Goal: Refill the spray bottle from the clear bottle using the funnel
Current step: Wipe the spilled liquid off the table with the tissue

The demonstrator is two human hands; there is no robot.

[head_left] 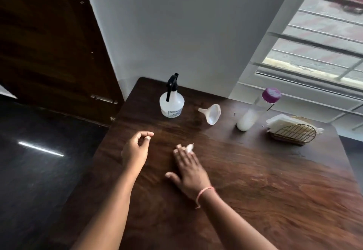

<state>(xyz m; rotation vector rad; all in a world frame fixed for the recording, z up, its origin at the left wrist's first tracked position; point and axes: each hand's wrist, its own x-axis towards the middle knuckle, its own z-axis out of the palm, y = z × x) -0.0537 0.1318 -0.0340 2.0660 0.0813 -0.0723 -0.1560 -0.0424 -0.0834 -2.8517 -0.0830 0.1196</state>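
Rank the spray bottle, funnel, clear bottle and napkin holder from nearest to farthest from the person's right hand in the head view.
From the right hand:
1. Funnel, ahead, lying on its side.
2. Spray bottle, ahead-left; close to the funnel's rank.
3. Clear bottle, ahead-right, purple cap.
4. Napkin holder, far right.

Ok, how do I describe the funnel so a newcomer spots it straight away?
Start at the dark wooden table under the barred window. Along its far edge, the funnel lies on its side between the spray bottle and the purple-capped clear bottle. It alone is a small translucent white cone.
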